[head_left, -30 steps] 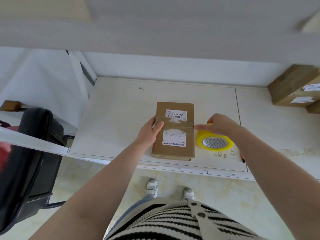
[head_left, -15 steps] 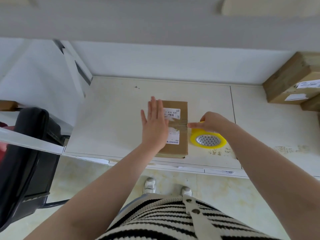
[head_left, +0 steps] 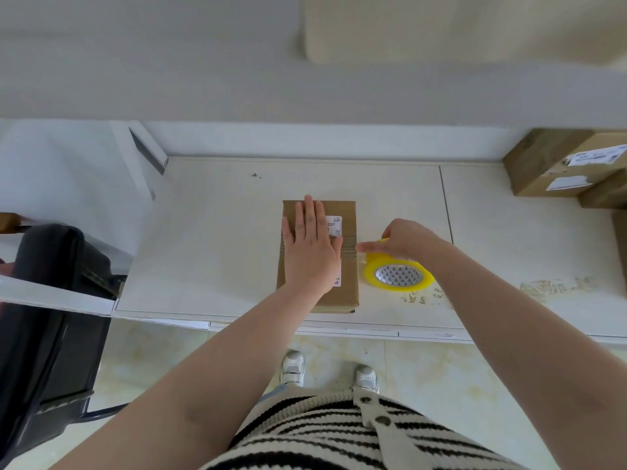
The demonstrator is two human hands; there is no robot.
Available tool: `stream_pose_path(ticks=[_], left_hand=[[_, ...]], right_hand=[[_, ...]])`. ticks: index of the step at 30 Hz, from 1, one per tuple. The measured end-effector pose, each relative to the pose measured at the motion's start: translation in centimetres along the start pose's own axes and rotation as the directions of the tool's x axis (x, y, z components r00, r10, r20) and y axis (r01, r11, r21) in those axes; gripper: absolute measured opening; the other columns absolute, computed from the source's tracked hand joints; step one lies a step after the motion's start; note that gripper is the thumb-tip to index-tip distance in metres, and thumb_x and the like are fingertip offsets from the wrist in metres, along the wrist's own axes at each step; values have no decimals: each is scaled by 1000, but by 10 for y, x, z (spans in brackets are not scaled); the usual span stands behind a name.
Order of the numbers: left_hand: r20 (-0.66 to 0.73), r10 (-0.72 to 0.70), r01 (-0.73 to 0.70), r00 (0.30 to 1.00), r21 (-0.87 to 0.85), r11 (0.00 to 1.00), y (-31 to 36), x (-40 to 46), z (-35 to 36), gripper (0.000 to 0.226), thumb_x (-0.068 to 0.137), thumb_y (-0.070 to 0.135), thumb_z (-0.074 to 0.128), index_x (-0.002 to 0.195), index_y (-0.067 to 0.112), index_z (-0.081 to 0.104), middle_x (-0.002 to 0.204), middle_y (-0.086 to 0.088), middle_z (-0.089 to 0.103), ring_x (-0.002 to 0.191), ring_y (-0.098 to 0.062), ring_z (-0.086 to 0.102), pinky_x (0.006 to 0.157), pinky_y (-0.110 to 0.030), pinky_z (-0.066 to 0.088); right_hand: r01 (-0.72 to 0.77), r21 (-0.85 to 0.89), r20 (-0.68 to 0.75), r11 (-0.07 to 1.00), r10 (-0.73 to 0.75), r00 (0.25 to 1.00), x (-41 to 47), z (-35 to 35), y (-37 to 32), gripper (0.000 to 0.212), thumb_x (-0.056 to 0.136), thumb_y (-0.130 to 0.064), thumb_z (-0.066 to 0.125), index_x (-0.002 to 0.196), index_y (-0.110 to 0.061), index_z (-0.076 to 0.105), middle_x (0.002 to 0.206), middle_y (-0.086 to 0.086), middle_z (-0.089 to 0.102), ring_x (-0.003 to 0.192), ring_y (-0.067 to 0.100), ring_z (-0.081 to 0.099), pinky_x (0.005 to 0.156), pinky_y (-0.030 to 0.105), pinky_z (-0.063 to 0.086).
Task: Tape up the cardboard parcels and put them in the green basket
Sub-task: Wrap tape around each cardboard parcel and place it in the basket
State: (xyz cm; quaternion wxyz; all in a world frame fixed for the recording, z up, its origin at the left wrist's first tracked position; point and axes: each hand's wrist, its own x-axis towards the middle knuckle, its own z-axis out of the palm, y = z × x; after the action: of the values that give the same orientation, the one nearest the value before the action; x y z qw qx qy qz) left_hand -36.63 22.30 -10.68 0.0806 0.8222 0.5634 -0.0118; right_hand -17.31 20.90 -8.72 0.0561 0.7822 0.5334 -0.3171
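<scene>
Lying flat, brown parcel [head_left: 346, 266], white-labelled, taped.

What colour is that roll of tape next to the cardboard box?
The round tape roll is bright yellow, with a silvery triangle-patterned core; the head view shows it clearly.

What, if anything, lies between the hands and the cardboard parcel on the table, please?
Nothing visible does. The left hand already presses flat on the cardboard parcel, and the right hand, over the yellow tape roll, points a finger at its right edge. The green basket is not in view.
</scene>
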Motion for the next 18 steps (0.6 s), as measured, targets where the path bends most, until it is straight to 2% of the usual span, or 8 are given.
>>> stream_pose_path(ticks=[4,6,8,10,13,18], left_hand=[[53,-83,86,995,-73,994,9,1,-4,70,104,50,19,156,19,-16,160,-19,-25,150,-35,-18,116,-60,-10],[92,-126,137,988,-128,982,15,-1,-4,71,99,60,12,154,27,-19,159,-18,-29,149,-35,-22,113,-65,-12],[154,-150,174,977,-154,973,16,-1,-5,86,84,78,-2,153,30,-22,158,-18,-32,147,-34,-27,111,-66,-14],[192,-165,195,967,-151,969,13,1,-7,108,63,91,-12,151,31,-26,156,-18,-35,145,-35,-31,110,-67,-15],[169,-156,179,973,-126,976,1,0,-7,122,50,100,-11,150,32,-29,155,-18,-37,144,-37,-33,109,-68,-15],[143,-107,123,984,-111,986,-8,-7,-5,127,46,103,-6,150,33,-28,155,-17,-38,143,-36,-35,112,-67,-13]], right_hand=[[14,17,-18,1000,-14,1000,-2,0,0,73,59,-91,55,70,-19,62,64,-1,63,62,16,61,56,29,41],[26,15,-32,1000,-26,999,-4,1,1,73,60,-90,53,69,-18,62,64,-2,63,62,16,60,55,28,39],[68,38,-21,997,-67,998,-5,0,6,71,65,-87,53,69,-17,60,64,-3,61,61,13,57,57,29,40],[160,140,26,977,-165,986,-8,-2,13,64,76,-76,56,67,-13,56,59,1,53,56,14,50,58,31,38],[244,281,5,928,-256,967,-17,-7,25,53,88,-58,58,58,-15,47,54,-2,35,51,14,35,56,31,29],[195,170,-56,966,-188,981,-31,-18,28,60,83,-65,59,61,-9,56,56,2,46,53,18,46,55,29,35]])
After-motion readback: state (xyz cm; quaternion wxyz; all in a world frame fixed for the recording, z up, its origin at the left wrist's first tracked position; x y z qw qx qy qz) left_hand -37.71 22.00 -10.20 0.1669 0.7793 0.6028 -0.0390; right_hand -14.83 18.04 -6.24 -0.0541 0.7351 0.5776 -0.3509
